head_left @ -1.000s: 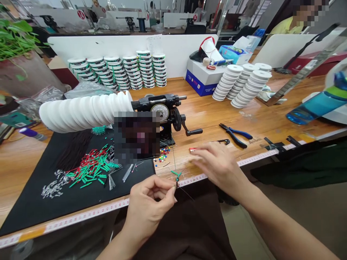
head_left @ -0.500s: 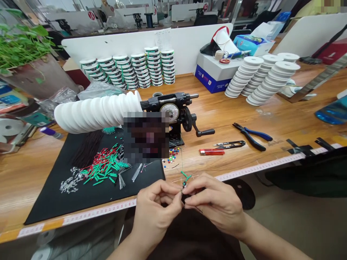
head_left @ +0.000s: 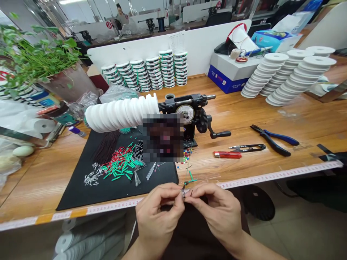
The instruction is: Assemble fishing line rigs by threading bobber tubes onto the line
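Observation:
My left hand is closed, thumb and forefinger pinching a thin dark cord just past the bench edge. Close beside it, my right hand is closed too, its fingertips on the cord's short dark end. A small shiny bit shows between the fingertips, too small to name. Just above the hands, small green tubes hang on a fine line that rises toward the hand-cranked winder. White spools sit in a row on the winder's shaft.
A black mat holds red and green tubes and dark cords. To the right lie a red lighter, thread snips and blue-handled pliers. Stacked spools and a box stand behind.
The view has swung left, so the bench things appear farther right. My fingertips have drawn slightly apart, showing more of the cord and its dark end between them.

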Demonstrator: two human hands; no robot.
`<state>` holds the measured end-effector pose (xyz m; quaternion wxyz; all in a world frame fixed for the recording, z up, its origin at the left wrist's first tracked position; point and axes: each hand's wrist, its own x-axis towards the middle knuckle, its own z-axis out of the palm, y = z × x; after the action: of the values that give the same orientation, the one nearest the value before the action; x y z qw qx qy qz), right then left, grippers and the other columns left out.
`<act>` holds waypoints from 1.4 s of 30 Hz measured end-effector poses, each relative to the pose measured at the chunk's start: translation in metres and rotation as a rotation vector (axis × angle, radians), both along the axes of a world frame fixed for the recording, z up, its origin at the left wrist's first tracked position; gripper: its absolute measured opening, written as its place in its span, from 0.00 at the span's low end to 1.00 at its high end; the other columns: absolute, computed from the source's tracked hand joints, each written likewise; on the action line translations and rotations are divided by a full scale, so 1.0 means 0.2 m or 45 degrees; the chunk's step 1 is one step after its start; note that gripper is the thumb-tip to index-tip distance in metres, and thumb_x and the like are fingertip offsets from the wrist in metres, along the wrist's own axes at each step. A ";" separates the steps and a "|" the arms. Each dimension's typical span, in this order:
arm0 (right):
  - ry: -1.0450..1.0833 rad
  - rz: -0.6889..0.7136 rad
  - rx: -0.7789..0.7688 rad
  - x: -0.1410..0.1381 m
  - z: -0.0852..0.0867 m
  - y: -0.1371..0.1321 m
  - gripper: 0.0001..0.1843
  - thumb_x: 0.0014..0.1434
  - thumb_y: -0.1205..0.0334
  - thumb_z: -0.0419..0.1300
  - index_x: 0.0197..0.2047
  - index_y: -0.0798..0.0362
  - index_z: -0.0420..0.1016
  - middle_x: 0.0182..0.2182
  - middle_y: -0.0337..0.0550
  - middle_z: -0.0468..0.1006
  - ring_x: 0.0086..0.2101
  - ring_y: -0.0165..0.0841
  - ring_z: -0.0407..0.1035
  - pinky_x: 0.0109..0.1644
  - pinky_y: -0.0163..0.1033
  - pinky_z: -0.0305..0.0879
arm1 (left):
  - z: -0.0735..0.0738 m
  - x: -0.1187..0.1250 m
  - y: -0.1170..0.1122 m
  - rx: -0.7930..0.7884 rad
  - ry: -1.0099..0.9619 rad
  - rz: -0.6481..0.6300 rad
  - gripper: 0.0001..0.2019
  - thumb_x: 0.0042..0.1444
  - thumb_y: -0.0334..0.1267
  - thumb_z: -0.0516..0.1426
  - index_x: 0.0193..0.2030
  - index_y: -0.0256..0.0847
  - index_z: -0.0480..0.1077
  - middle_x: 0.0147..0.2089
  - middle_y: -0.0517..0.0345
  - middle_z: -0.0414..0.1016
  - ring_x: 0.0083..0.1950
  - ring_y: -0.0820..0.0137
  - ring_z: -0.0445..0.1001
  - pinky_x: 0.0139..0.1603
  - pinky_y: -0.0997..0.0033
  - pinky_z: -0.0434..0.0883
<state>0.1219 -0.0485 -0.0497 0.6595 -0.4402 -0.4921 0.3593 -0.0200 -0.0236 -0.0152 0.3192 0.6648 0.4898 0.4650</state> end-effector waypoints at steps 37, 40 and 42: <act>-0.552 -0.174 0.051 0.02 0.11 -0.05 0.08 0.62 0.75 0.60 0.34 0.53 0.70 0.30 0.36 0.73 0.32 0.27 0.70 0.37 0.31 0.68 | 0.01 0.08 -0.01 -0.480 -0.597 -0.010 0.03 0.46 0.28 0.67 0.26 0.37 0.78 0.30 0.55 0.82 0.28 0.72 0.81 0.29 0.83 0.78; -0.559 -0.190 0.062 0.01 0.10 -0.05 0.08 0.62 0.75 0.60 0.34 0.53 0.70 0.29 0.36 0.73 0.32 0.27 0.70 0.37 0.32 0.68 | 0.00 0.08 -0.01 -0.521 -0.615 0.004 0.03 0.45 0.28 0.67 0.25 0.37 0.78 0.30 0.54 0.82 0.28 0.71 0.81 0.30 0.82 0.78; -0.559 -0.195 0.073 0.01 0.10 -0.04 0.08 0.62 0.75 0.60 0.34 0.53 0.70 0.29 0.37 0.73 0.32 0.27 0.70 0.37 0.32 0.68 | 0.00 0.08 -0.01 -0.589 -0.669 -0.018 0.03 0.45 0.29 0.68 0.25 0.37 0.78 0.30 0.54 0.82 0.28 0.72 0.81 0.30 0.82 0.78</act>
<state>0.1240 -0.0568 -0.0294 0.5742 -0.5250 -0.5989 0.1898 -0.0037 -0.0251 -0.0156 0.5798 0.4358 0.4788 0.4946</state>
